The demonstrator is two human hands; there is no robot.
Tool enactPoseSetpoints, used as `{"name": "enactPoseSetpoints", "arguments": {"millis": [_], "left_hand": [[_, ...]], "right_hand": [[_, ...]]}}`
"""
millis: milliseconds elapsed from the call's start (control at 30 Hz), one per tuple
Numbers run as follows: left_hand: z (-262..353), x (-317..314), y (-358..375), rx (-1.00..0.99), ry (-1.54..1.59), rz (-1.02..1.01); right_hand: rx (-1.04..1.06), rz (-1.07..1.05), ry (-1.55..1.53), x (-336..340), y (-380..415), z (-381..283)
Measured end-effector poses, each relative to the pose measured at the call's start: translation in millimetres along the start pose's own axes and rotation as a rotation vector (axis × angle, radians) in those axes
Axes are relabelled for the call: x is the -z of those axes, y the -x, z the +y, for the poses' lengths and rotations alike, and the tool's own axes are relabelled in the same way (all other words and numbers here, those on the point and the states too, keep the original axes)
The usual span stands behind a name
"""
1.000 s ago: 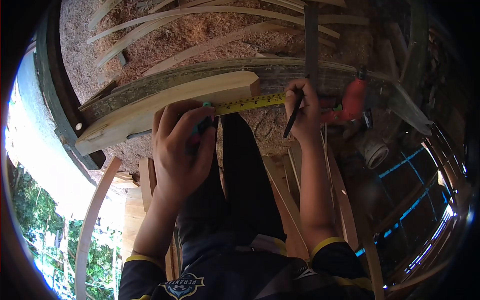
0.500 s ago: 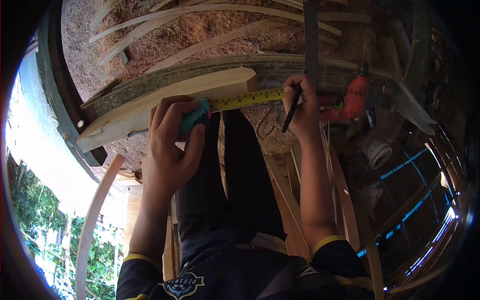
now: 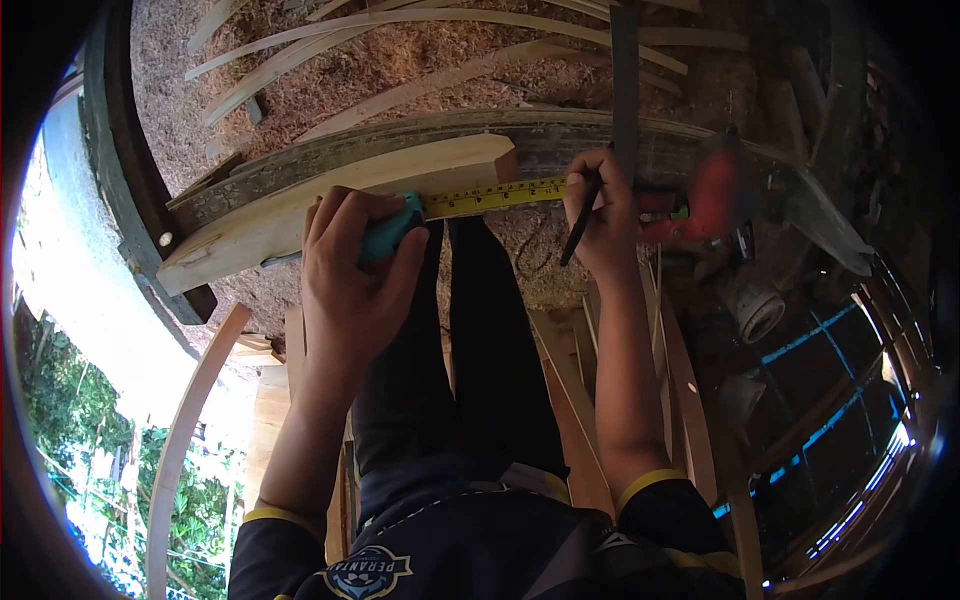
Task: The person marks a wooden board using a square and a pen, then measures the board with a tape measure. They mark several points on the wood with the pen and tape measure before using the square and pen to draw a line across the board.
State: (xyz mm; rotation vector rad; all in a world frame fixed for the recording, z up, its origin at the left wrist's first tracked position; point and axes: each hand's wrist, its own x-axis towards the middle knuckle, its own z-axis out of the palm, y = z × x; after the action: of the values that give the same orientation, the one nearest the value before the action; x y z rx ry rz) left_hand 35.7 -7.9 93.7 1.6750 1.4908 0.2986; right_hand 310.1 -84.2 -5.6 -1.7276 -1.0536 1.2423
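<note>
My left hand (image 3: 342, 275) is closed around the teal case of a tape measure (image 3: 388, 238), its thumb on the near side. The yellow blade (image 3: 495, 197) stretches right from the case, passing along the near edge and cut end of a pale wooden plank (image 3: 340, 192). At the blade's far end is my right hand (image 3: 605, 215), fingers pinched around a dark pen-like stick (image 3: 580, 228) that points down toward me. The fingers hide the blade's tip, so whether they grip it cannot be told.
A weathered curved beam (image 3: 570, 135) runs behind the plank, crossed by a dark upright bar (image 3: 624, 80). A red power drill (image 3: 712, 195), partly blurred, lies right of my right hand. Thin curved wood strips (image 3: 400, 18) lie on the shavings-covered ground beyond. Another strip (image 3: 190, 440) stands at left.
My left thumb has shifted up and right along the tape measure case. The blade and my right hand stay nearly in place. The drill's upper part looks blurred now.
</note>
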Motion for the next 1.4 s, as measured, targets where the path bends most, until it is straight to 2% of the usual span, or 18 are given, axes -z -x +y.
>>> {"name": "enactPoseSetpoints", "arguments": {"millis": [133, 267, 333, 367, 467, 533, 767, 833, 933, 1000, 1400], "left_hand": [[2, -7, 1, 0.002, -0.041, 0.064], [-8, -2, 1, -0.052, -0.038, 0.033], [-12, 4, -1, -0.157, 0.174, 0.027], [-22, 5, 1, -0.155, 0.175, 0.024], [-58, 10, 2, -0.257, 0.135, -0.028], [-71, 14, -4, -0.487, -0.099, -0.045], [-88, -2, -9, -0.600, 0.029, 0.041], [-94, -6, -10, -0.602, 0.059, 0.044], [-96, -8, -11, -0.619, 0.090, 0.036], [-94, -7, -12, -0.630, 0.090, 0.021], [-88, -2, -17, -0.650, 0.091, -0.028]], "right_hand": [[0.009, 0.007, -0.018, 0, -1, 0], [0.015, 0.010, -0.006, 2, 0, 0], [0.008, 0.016, -0.016, 1, 2, 1], [0.009, 0.021, -0.004, 2, 2, 1], [-0.007, 0.020, -0.002, 4, 5, 6], [-0.021, 0.012, -0.014, 4, 6, 7], [-0.017, 0.043, -0.027, 1, 4, 4], [0.006, 0.052, -0.023, 2, 5, 3], [-0.104, 0.027, -0.086, 4, 6, 1], [0.016, 0.069, -0.013, 1, 3, -1], [0.023, 0.065, -0.003, 0, 3, -1]]}}
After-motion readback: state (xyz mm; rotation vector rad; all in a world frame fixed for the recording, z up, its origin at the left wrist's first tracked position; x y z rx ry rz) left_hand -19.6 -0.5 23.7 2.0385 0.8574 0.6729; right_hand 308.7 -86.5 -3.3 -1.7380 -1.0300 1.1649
